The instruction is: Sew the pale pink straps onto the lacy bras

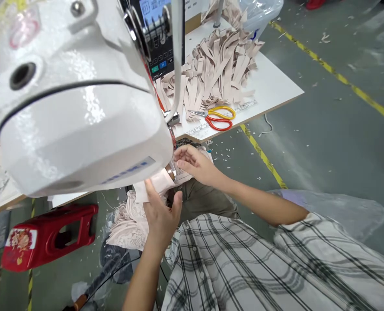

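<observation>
Pale pink fabric [159,183] lies around the narrow arm under the head of a white sewing machine [88,138]. My left hand [161,216] rests its fingertips on this fabric, with thumb and fingers spread apart. On the other side of the stitching area, my right hand [198,166] has loosely bent fingers close to the metal parts, and nothing shows in its grasp. The machine head hides the needle. Gathered pale pink lace fabric [130,224] hangs below, left of my left hand.
Yellow-and-red-handled scissors [216,117] lie on the white table [276,82] beside a heap of pale fabric strips [221,65]. A control panel [162,47] stands behind the machine. A red plastic stool [49,237] is on the floor at left, a clear plastic bag [341,211] at right.
</observation>
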`<state>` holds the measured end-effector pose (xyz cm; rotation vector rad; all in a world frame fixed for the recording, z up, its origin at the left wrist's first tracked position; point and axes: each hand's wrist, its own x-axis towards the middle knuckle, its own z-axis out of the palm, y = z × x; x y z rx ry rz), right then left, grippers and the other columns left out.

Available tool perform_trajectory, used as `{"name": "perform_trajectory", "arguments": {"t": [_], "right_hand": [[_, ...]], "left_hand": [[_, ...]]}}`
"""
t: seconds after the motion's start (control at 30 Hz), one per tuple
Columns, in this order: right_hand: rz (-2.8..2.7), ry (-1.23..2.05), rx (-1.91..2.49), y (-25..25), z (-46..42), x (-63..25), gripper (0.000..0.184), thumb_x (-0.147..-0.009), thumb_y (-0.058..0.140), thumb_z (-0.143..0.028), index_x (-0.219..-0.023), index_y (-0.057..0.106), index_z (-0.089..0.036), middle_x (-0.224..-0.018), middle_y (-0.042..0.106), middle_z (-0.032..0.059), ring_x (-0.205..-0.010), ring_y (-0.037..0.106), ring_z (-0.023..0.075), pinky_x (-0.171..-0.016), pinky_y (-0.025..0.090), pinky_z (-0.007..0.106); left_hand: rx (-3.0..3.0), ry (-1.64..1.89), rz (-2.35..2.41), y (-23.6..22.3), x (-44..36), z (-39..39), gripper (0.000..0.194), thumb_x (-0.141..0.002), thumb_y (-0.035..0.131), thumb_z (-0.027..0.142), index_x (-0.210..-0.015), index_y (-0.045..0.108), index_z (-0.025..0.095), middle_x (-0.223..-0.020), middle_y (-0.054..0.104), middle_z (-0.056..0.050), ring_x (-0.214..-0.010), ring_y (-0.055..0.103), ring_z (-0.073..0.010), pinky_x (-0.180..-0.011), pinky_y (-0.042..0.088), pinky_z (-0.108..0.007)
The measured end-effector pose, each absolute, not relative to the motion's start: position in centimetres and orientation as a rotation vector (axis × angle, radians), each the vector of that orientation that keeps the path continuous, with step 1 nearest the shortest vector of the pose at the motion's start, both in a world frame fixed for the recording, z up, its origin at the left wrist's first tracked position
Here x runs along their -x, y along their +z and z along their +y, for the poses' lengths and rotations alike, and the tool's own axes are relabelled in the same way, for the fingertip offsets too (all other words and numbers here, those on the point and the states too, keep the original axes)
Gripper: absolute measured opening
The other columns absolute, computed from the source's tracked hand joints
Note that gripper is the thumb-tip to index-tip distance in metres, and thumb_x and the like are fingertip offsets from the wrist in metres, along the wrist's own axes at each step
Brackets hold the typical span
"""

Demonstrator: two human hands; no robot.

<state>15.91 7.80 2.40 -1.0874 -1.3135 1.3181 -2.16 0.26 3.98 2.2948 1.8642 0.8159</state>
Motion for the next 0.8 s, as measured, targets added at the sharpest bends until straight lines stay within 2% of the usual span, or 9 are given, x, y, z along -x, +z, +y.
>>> {"name": "perform_trajectory", "arguments": {"t": [0.13, 0.3, 0.37, 0.47, 0.5, 0.57, 0.63, 0.7, 0.8], "right_hand": [[-1.513, 1.271, 1.161, 3.1, 5.0, -16.5, 0.036, -0.087, 0.065, -0.049, -0.108, 0.059, -0.02, -0.104, 0.063, 0.0064, -0.095, 0.059, 0.0197, -0.078, 0.048, 0.03], [-1.228, 1.552, 1.117, 3.8, 2.0, -17.5, 0.026, -0.091, 0.061, -0.043, -0.096, 0.066, -0.018, -0.088, 0.065, 0.0018, -0.079, 0.059, 0.0149, -0.068, 0.046, 0.025], [-1.143, 1.63, 1.078, 4.0, 1.4, -18.2, 0.028, -0.088, 0.064, -0.044, -0.092, 0.068, -0.017, -0.083, 0.065, 0.0008, -0.074, 0.059, 0.0135, -0.064, 0.045, 0.024], [-1.174, 1.708, 1.086, 4.4, 1.1, -19.1, 0.032, -0.085, 0.068, -0.047, -0.09, 0.07, -0.017, -0.078, 0.065, -0.0002, -0.066, 0.056, 0.0116, -0.059, 0.043, 0.023], [-1.199, 1.725, 1.085, 4.5, 1.1, -19.3, 0.033, -0.084, 0.068, -0.049, -0.091, 0.071, -0.016, -0.077, 0.065, -0.0004, -0.065, 0.055, 0.0111, -0.058, 0.042, 0.023], [-1.272, 1.754, 1.064, 4.7, 1.2, -19.5, 0.036, -0.085, 0.066, -0.051, -0.091, 0.07, -0.016, -0.076, 0.064, -0.0005, -0.065, 0.054, 0.0106, -0.058, 0.04, 0.022], [-1.403, 1.776, 1.022, 5.0, 1.3, -19.4, 0.039, -0.088, 0.06, -0.054, -0.089, 0.069, -0.015, -0.075, 0.062, -0.0005, -0.065, 0.053, 0.0107, -0.058, 0.04, 0.022], [-1.643, 1.76, 0.951, 5.4, 1.4, -19.3, 0.038, -0.092, 0.056, -0.051, -0.087, 0.068, -0.016, -0.074, 0.062, -0.0007, -0.066, 0.053, 0.011, -0.06, 0.04, 0.023], [-2.156, 1.377, 0.943, 5.4, 1.4, -18.7, 0.03, -0.097, 0.051, -0.037, -0.084, 0.069, -0.017, -0.075, 0.063, 0.0005, -0.067, 0.053, 0.0116, -0.062, 0.036, 0.025]], "left_hand": [[-2.448, 0.792, 1.748, 3.3, 0.2, -2.0, 0.102, -0.088, 0.068, 0.041, -0.159, 0.002, 0.007, -0.154, 0.035, -0.033, -0.139, 0.045, -0.0397, -0.103, 0.05, -0.046], [-2.379, 0.736, 1.44, 3.4, -1.2, -4.9, 0.101, -0.089, 0.067, 0.041, -0.159, 0.003, 0.007, -0.144, 0.049, -0.031, -0.133, 0.052, -0.0397, -0.098, 0.054, -0.047], [-2.156, 0.588, 1.353, 4.4, -0.2, -4.8, 0.091, -0.093, 0.061, 0.04, -0.158, 0.006, 0.01, -0.12, 0.069, -0.021, -0.106, 0.07, -0.0304, -0.079, 0.06, -0.038], [-1.997, 0.464, 1.33, 6.4, 1.8, -3.6, 0.05, -0.097, 0.055, 0.033, -0.143, 0.043, 0.018, -0.07, 0.07, 0.001, -0.058, 0.066, -0.0155, -0.055, 0.052, -0.025], [-2.03, 0.515, 1.347, 7.1, 2.3, -3.1, 0.036, -0.097, 0.054, 0.03, -0.131, 0.054, 0.019, -0.067, 0.068, 0.002, -0.057, 0.064, -0.0141, -0.056, 0.052, -0.024], [-2.187, 0.719, 1.3, 8.4, 2.6, -2.3, 0.024, -0.097, 0.052, 0.023, -0.119, 0.061, 0.019, -0.085, 0.072, -0.003, -0.078, 0.069, -0.0172, -0.072, 0.055, -0.029], [-2.38, 0.848, 1.12, 9.3, 2.2, -1.5, 0.033, -0.096, 0.049, 0.018, -0.128, 0.056, 0.016, -0.119, 0.068, -0.014, -0.113, 0.064, -0.025, -0.093, 0.053, -0.039], [-2.532, 0.742, 0.96, 9.5, 1.7, -0.9, 0.037, -0.095, 0.047, 0.018, -0.131, 0.053, 0.012, -0.132, 0.061, -0.019, -0.127, 0.056, -0.0294, -0.104, 0.046, -0.046], [-2.468, 0.41, 1.197, 8.4, 1.5, 0.2, 0.025, -0.096, 0.046, 0.026, -0.094, 0.067, 0.013, -0.09, 0.072, -0.014, -0.093, 0.068, -0.0281, -0.091, 0.049, -0.045]]}}
